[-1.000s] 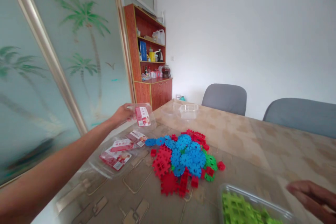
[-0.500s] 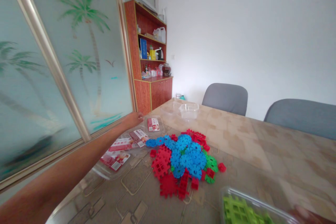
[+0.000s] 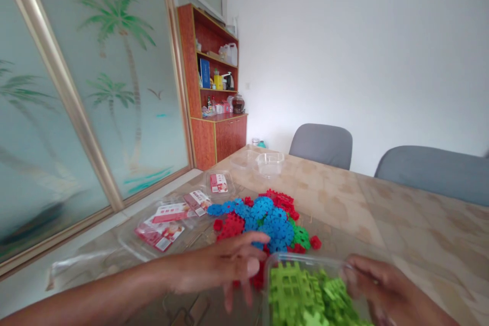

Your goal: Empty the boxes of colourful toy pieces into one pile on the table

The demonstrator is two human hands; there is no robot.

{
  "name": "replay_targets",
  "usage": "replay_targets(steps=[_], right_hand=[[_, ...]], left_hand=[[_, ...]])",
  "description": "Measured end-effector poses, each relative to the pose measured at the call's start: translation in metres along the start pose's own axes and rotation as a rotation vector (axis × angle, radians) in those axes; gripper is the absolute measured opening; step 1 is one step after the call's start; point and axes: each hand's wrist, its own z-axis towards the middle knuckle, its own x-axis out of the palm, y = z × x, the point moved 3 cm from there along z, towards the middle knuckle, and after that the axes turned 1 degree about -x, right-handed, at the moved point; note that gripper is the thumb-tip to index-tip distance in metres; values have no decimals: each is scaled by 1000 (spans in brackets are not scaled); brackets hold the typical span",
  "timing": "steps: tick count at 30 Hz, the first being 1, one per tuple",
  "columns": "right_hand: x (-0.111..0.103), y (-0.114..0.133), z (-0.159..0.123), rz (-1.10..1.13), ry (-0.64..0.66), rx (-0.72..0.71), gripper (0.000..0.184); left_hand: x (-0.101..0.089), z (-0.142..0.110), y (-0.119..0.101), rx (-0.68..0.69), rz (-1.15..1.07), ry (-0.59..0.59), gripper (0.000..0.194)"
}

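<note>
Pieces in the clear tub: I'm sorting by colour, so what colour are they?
The pieces are lime green, seen best in the head view.

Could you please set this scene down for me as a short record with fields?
Left hand: open, fingers spread, in front of the pile; nothing visible in its grasp
Right hand: gripping the right side of the transparent plastic box
Box contents: light-green interlocking pieces
Pile: blue notched discs, red interlocking pieces, green notched discs
Left side of table: transparent packaging with red-and-white labels
Far end: transparent plastic tub
Background: wooden cabinet, two gray chairs
</note>
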Motion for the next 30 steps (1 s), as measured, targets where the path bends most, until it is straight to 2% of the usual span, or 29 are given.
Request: replay_targets(steps=[2, 4, 6, 9, 11, 13, 16, 19, 23, 30], right_hand=[[11, 15, 22, 60, -22, -25, 62], [19, 27, 41, 82, -73, -51, 65], [24, 35, 55, 145, -105, -108, 67], [25, 39, 65, 255, -91, -236, 65], [23, 35, 66, 271, -82, -290, 64], [19, 27, 65, 261, -88, -285, 65], [12, 15, 63, 232, -86, -228, 63], [9, 10, 62, 189, -86, -208, 60], [10, 9, 62, 175, -85, -207, 57], [12, 7, 63, 138, -93, -159, 57]], left_hand=[[12, 0, -1, -25, -89, 103, 64], [9, 0, -3, -14, -150, 78, 65], [-4, -1, -5, 2, -183, -29, 64], [-32, -8, -12, -1, -110, -248, 66], [-52, -14, -19, -2, -25, -406, 72], [-71, -20, -28, 36, 58, -553, 76], [-91, -25, -35, 149, 309, -732, 75], [-100, -24, -32, 203, 670, -867, 70], [-95, -17, -21, 246, 976, -885, 65], [-91, -13, -18, 247, 1299, -904, 64]])
